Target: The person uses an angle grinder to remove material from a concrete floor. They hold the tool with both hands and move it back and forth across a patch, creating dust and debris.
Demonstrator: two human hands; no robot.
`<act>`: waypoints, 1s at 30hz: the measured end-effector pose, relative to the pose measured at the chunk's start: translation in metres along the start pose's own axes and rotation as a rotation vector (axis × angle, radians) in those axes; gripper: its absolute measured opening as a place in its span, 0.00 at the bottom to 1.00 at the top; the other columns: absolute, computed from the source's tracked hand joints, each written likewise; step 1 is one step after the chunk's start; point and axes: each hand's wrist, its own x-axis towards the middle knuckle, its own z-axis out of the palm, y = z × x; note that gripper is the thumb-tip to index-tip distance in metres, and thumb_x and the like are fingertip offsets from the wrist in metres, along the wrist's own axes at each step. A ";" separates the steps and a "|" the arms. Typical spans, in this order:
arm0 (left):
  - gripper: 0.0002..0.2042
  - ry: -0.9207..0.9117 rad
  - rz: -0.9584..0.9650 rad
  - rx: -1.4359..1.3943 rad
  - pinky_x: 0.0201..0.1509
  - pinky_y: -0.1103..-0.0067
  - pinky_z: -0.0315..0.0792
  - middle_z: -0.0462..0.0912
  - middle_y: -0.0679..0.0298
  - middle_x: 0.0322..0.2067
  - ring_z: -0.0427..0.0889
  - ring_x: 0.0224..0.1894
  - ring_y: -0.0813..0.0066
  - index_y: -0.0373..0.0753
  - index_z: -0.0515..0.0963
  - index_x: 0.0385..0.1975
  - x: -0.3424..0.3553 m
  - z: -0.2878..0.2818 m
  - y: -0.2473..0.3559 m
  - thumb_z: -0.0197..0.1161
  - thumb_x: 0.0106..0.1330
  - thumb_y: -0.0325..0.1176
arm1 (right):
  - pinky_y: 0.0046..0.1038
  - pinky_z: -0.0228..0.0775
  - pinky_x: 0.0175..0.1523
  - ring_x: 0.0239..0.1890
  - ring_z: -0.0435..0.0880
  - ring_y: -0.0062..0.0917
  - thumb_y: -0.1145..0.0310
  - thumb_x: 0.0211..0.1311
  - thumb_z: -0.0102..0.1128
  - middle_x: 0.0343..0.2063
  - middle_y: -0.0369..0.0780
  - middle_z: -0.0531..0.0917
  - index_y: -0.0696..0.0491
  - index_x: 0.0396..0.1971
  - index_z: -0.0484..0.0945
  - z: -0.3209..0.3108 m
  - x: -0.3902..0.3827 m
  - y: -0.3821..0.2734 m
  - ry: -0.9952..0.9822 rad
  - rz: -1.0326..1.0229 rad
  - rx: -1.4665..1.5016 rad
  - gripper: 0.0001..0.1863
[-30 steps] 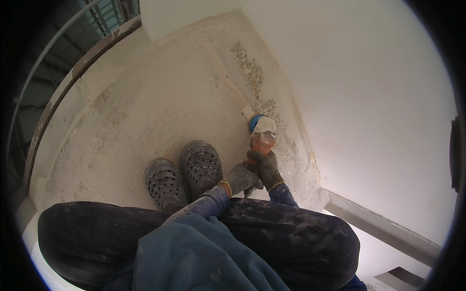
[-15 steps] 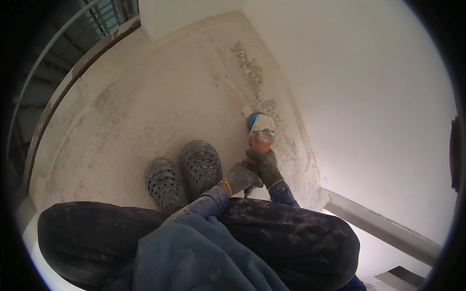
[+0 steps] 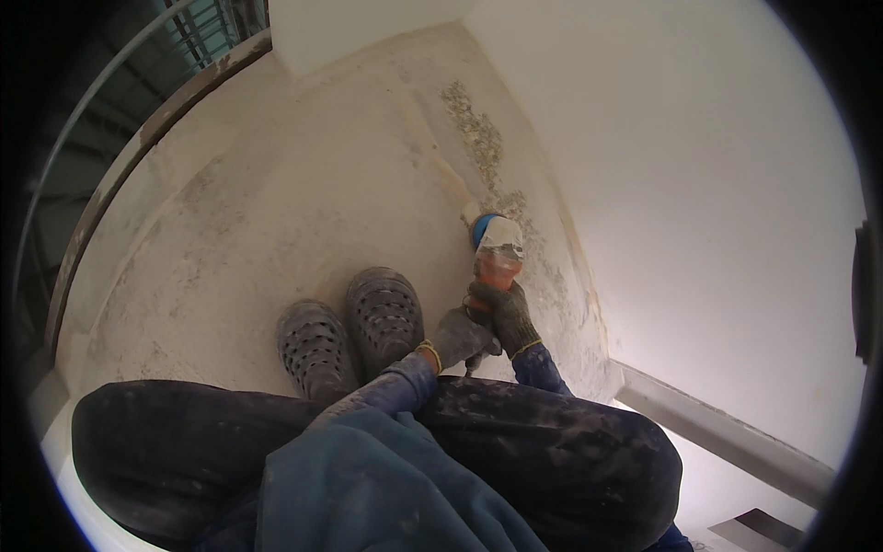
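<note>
An orange angle grinder [image 3: 498,266] with a pale, dusty front and a blue disc edge rests against the floor [image 3: 303,184], pointing away from me. Its body is gripped by my right hand [image 3: 511,316], in a dark knitted glove with a yellow cuff edge. My left hand [image 3: 464,339], in a grey dusty glove, is closed round the tool's rear end, close beside the right. A short cord end shows below the left fingers. Beyond the disc runs a rough patch [image 3: 476,138] of exposed, speckled floor. The disc's underside is hidden.
My grey perforated clogs [image 3: 384,311] stand left of the grinder. A white wall [image 3: 699,184] rises on the right, with a pale ledge [image 3: 722,428] at its lower end. At far left, a brown edge [image 3: 120,161] and a metal railing [image 3: 87,101] border the floor over a drop.
The grinder and both hands have shifted hardly at all, very slightly to the right in the picture. My grip stays the same.
</note>
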 end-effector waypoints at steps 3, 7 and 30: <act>0.17 -0.029 -0.087 -0.075 0.32 0.73 0.81 0.88 0.61 0.25 0.87 0.24 0.67 0.35 0.84 0.31 0.001 -0.004 0.005 0.84 0.44 0.35 | 0.31 0.84 0.39 0.34 0.88 0.27 0.68 0.56 0.77 0.37 0.39 0.86 0.56 0.52 0.82 0.007 0.004 -0.008 -0.034 -0.032 -0.014 0.23; 0.17 -0.040 -0.043 -0.213 0.29 0.73 0.80 0.87 0.62 0.23 0.86 0.21 0.68 0.35 0.84 0.32 -0.006 -0.010 0.013 0.82 0.46 0.35 | 0.31 0.84 0.39 0.34 0.88 0.27 0.68 0.56 0.77 0.38 0.39 0.86 0.56 0.53 0.82 0.013 0.010 -0.017 -0.063 0.014 -0.099 0.24; 0.11 -0.048 0.069 -0.098 0.19 0.71 0.74 0.83 0.61 0.18 0.81 0.14 0.68 0.35 0.82 0.30 -0.007 -0.003 0.014 0.79 0.53 0.29 | 0.30 0.83 0.36 0.31 0.87 0.26 0.67 0.56 0.77 0.34 0.38 0.85 0.57 0.51 0.81 0.003 0.006 -0.006 0.006 -0.015 -0.045 0.23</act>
